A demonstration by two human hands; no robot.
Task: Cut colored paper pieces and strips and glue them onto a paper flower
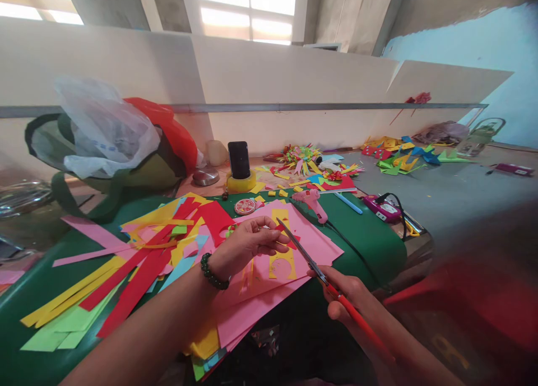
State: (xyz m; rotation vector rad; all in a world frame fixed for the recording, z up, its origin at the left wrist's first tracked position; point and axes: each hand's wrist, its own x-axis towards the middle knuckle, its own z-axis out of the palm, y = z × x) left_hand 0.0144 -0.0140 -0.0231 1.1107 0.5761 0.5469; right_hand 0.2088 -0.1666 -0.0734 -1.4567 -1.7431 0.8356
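My right hand [347, 293] grips a pair of scissors [311, 263] with red handles. Their blades look closed and point up and left towards my left hand [256, 240]. That hand, with a dark green bead bracelet at the wrist, has its thumb and fingers drawn together. Whatever they pinch is too small to make out. A bit of red paper [293, 241] shows just past its fingertips; whether it is held I cannot tell. Below both hands lie pink paper sheets [252, 313] and a yellow piece [282, 265] with a round cut-out.
Coloured paper strips [138, 268] cover the left of the green mat [386, 257]. A pink glue gun [311, 204], its cord trailing right, lies beyond my hands. Behind stand a phone [239, 159] on a tape roll [241, 182] and a bag [168, 162]. Paper flowers [300, 159] lie further back.
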